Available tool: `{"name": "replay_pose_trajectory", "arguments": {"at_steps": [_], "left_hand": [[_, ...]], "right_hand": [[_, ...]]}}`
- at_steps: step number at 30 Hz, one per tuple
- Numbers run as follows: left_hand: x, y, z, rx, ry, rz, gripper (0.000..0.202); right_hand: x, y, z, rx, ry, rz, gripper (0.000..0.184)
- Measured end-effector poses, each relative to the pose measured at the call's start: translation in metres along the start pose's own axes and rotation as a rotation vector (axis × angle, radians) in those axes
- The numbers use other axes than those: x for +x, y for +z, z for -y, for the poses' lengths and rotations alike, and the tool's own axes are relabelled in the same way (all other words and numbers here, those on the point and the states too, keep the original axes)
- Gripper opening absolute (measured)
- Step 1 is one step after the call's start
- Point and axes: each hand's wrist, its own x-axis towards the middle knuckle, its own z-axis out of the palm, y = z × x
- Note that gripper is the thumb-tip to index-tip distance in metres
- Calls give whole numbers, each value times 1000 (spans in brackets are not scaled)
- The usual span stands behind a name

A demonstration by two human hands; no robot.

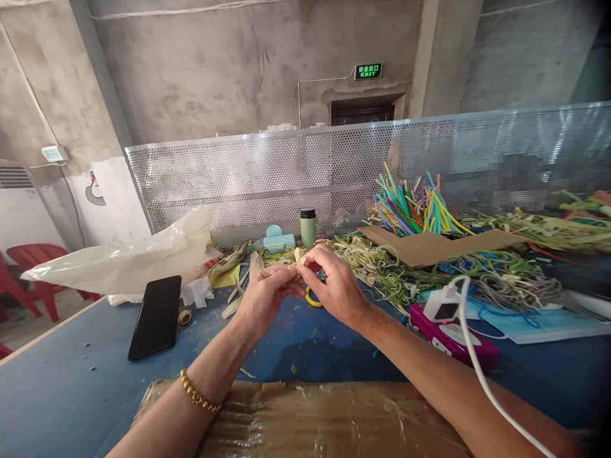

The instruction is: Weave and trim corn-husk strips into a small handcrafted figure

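Observation:
My left hand (264, 296) and my right hand (333, 285) meet over the middle of the blue table (71, 381). Both pinch a small pale strip (298, 256), whose tip sticks up between the fingertips. The fingers of both hands are curled closed around it. A gold bead bracelet (196, 392) circles my left wrist. Yellow-handled scissors (312, 299) lie on the table just under my right hand, mostly hidden.
A black phone (155, 315) lies at the left beside a crumpled plastic bag (138, 257). Heaps of pale and coloured strips (415, 207) and a cardboard sheet (439, 245) fill the right. A pink power bank (453, 337) with white cable, a green flask (308, 227), a taped box (324, 420) and a perforated metal screen (248, 178) surround me.

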Motion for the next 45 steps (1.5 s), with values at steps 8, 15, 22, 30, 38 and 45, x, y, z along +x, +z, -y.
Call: {"name": "replay_pose_trajectory", "arguments": {"at_steps": [8,15,22,30,38,45], "left_hand": [[-4,4,-4,83,-1,9,28],[-4,6,-3,143,37,-22,24],[-6,5,-3,254,70,-42,19],[-5,3,-4,310,52,-24,18],[-3,-4,-3,172,45,-82,18],[-4,-2,-3,182,45,-88,19]], "right_hand": [[-1,1,-2,14,27,-12,12],[-1,3,-4,134,143,-7,9],[0,2,-4,223,239,36,10],[1,-1,-6,280,240,83,14],[4,-5,-8,128,243,107,29],[4,-5,-7,62,133,146,16]]}}
